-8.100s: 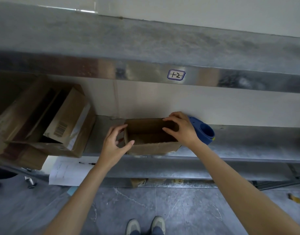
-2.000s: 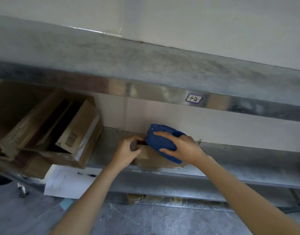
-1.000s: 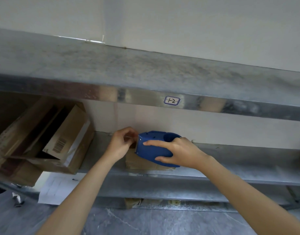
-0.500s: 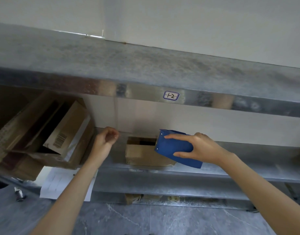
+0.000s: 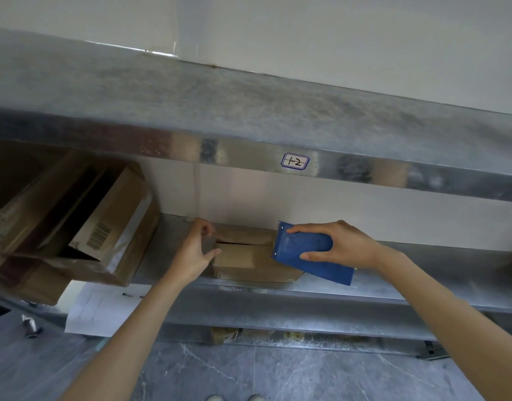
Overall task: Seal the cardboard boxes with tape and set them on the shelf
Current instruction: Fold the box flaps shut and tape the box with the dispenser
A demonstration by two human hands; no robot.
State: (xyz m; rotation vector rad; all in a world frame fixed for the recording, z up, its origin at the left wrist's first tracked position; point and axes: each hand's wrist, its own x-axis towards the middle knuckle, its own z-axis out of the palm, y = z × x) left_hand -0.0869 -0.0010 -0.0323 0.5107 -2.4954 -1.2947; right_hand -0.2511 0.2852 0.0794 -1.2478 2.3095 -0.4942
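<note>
A small brown cardboard box sits on the lower metal shelf, its top flaps folded down with a dark seam between them. My right hand grips a blue tape dispenser at the box's right end, its front edge on the flaps. My left hand is at the box's left end, fingers curled and pinching what looks like clear tape stretched over the top. The tape itself is hard to see.
Larger open cardboard boxes lie tilted on the shelf to the left. The upper shelf overhangs, with a label on its edge. White paper hangs below the shelf. Grey floor lies beneath.
My left hand moved right to the box's left end. My right hand pulled the dispenser from the left side across to the right end of the box over the last second.
</note>
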